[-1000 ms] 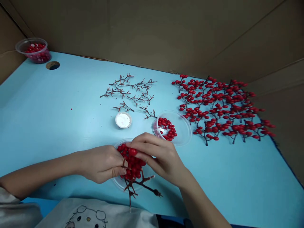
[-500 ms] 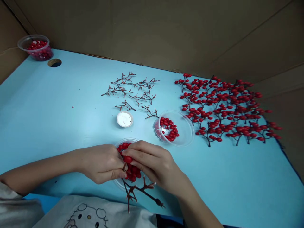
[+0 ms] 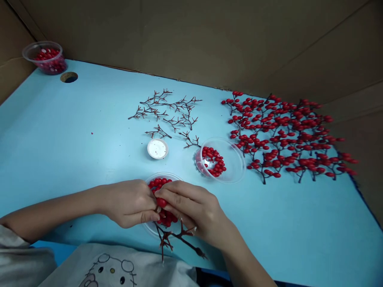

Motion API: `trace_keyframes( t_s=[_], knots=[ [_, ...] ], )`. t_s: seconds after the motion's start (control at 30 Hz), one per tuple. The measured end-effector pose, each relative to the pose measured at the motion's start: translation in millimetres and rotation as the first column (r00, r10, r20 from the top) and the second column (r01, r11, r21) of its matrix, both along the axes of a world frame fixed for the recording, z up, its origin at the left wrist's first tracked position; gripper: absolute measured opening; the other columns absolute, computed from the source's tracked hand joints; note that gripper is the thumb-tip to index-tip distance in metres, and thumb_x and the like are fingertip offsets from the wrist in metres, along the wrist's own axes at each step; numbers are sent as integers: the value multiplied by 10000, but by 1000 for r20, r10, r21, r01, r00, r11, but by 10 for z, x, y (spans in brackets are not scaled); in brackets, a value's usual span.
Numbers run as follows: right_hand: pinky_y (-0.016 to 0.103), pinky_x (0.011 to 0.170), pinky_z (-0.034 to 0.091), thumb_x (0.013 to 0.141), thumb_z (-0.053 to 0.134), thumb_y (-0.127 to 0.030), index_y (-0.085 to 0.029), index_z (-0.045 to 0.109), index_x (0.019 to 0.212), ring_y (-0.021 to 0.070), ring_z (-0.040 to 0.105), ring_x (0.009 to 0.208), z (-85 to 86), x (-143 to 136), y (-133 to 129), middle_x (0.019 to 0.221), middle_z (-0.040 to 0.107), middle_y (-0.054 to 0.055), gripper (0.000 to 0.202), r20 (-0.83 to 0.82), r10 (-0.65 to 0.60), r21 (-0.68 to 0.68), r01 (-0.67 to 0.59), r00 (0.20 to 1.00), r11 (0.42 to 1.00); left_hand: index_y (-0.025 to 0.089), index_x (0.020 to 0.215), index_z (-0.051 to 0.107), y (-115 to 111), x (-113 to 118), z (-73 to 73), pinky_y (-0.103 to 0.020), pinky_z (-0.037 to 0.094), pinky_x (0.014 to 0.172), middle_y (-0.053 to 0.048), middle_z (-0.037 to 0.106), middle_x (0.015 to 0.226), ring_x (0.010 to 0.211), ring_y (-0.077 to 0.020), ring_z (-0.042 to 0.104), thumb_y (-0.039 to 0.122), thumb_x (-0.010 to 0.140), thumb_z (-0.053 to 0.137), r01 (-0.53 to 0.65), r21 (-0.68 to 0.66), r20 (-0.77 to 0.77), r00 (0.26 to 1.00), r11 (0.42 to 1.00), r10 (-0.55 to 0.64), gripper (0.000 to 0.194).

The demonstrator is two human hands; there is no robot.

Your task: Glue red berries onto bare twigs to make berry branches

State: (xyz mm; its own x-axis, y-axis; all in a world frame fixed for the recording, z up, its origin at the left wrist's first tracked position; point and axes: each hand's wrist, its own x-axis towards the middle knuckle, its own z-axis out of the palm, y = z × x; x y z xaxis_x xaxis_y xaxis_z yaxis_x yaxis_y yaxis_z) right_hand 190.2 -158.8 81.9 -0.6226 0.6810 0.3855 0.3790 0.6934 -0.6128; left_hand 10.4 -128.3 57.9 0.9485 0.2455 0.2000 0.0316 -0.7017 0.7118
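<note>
My left hand (image 3: pixel 134 204) is closed on a brown artificial twig (image 3: pixel 181 236), whose forked prongs hang out below toward my lap. Pinched in the fingertips of my right hand (image 3: pixel 194 205) is a red artificial berry (image 3: pixel 162 202), right at a prong tip beside my left thumb. Whether the berry sits on the prong I cannot tell. Both hands are over a clear plastic bowl (image 3: pixel 149 231) holding loose red berries (image 3: pixel 158 183); my fingers hide part of it.
A small white dish (image 3: pixel 157 149) and several bare twigs (image 3: pixel 167 107) lie ahead. A tilted clear cup (image 3: pixel 236 169) with berries stands right of them, near many berry-covered sprigs (image 3: pixel 278 131). Another berry tub (image 3: pixel 50 63) stands at the far left by a table hole (image 3: pixel 69 77). Cardboard walls (image 3: pixel 191 40) enclose the table.
The hands stay nearly in place over the bowl, the berry still held at the twig. The whole view has shifted very slightly.
</note>
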Motion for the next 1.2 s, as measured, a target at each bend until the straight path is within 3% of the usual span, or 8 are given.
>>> trace_keyframes(
  t_s=[0.27, 0.63, 0.8, 0.9, 1.0, 1.1, 1.2],
  knots=[
    [212, 604, 485, 829, 420, -133, -119, 551, 972, 114, 549, 753, -40, 2, -14, 845, 593, 82, 194, 2, 46, -65, -46, 999, 997, 196, 570, 385, 0, 1, 10, -285, 305, 423, -18, 489, 454, 399, -135, 404, 300, 887, 124, 2, -37, 50, 999, 999, 0, 423],
    [213, 621, 480, 809, 458, -126, -121, 549, 979, 114, 550, 774, -98, -13, 7, 861, 594, 80, 192, -72, 44, -35, -47, 996, 998, 188, 566, 392, 24, -12, 16, -282, 325, 450, -34, 499, 470, 419, -137, 410, 362, 885, 65, 1, -45, -3, 1000, 999, -1, 488],
    [244, 695, 476, 826, 448, -178, -197, 482, 1110, 110, 555, 827, -136, 123, 123, 908, 593, 45, 287, -123, -108, -108, 95, 987, 990, 189, 549, 355, 103, -85, 150, -269, 329, 470, -25, 450, 468, 450, -129, 408, 395, 882, 89, -67, -139, -26, 998, 988, 64, 473],
    [290, 683, 458, 810, 470, -172, -194, 562, 989, 138, 529, 786, -133, 212, 164, 860, 590, 49, 202, 6, -182, -70, 182, 983, 981, 184, 570, 379, 152, -172, 252, -264, 337, 472, -21, 443, 488, 470, -124, 407, 407, 880, 145, -113, -230, -4, 993, 967, 115, 448],
    [317, 690, 437, 792, 499, -196, -178, 610, 836, 165, 482, 791, -153, 200, 120, 842, 570, 64, 120, 230, -155, -54, 171, 961, 984, 177, 616, 424, 179, -253, 319, -248, 365, 489, -21, 478, 545, 521, -119, 439, 395, 880, 203, -172, -293, 57, 979, 940, 196, 408],
    [334, 659, 417, 776, 515, -192, -164, 614, 792, 197, 452, 804, -218, 93, 9, 843, 550, 79, 104, 438, -149, -14, 172, 886, 985, 174, 690, 473, 194, -286, 348, -233, 392, 536, -12, 516, 607, 571, -108, 477, 330, 885, 255, -244, -280, 71, 959, 929, 273, 332],
    [338, 608, 383, 768, 512, -168, -156, 604, 785, 212, 441, 768, -289, -40, -98, 788, 541, 77, 94, 568, -184, 105, 151, 802, 983, 171, 681, 489, 205, -269, 345, -226, 399, 549, 6, 491, 583, 573, -103, 488, 285, 875, 279, -375, -221, -17, 924, 900, 381, 308]
  ],
)
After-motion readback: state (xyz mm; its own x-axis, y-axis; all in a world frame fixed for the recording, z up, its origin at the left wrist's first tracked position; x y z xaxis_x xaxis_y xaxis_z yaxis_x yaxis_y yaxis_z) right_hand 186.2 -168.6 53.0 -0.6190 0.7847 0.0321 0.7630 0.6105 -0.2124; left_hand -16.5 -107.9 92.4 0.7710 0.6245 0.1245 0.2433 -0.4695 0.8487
